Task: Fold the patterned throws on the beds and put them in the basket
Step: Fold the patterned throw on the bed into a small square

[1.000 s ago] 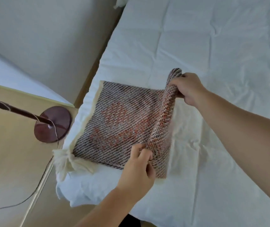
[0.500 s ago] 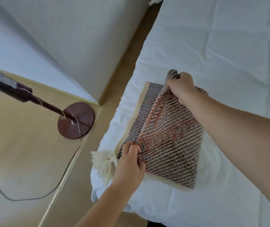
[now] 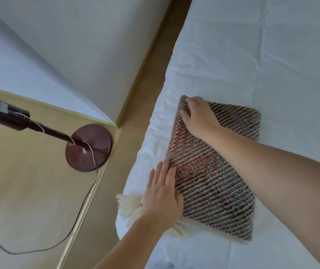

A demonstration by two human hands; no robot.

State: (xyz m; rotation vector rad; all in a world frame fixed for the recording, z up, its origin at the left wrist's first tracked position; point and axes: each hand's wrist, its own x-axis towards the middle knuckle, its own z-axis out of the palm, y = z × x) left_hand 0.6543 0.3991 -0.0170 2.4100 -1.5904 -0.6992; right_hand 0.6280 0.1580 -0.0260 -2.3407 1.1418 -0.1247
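The bed (image 3: 232,55) carried the patterned throw (image 3: 213,181), folded flat near the bed's left edge. Our right hand (image 3: 199,117) gripped the corner farther up the bed with bent fingers, probably to align the layers. Our left hand (image 3: 163,193), fingers straight, pressed the side facing that edge, probably setting the crease beside the tassel (image 3: 130,204).

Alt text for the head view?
A folded patterned throw lies on a white bed; the left hand presses flat on its near edge by a cream tassel, the right hand holds its far corner. A lamp stands on a table alongside.
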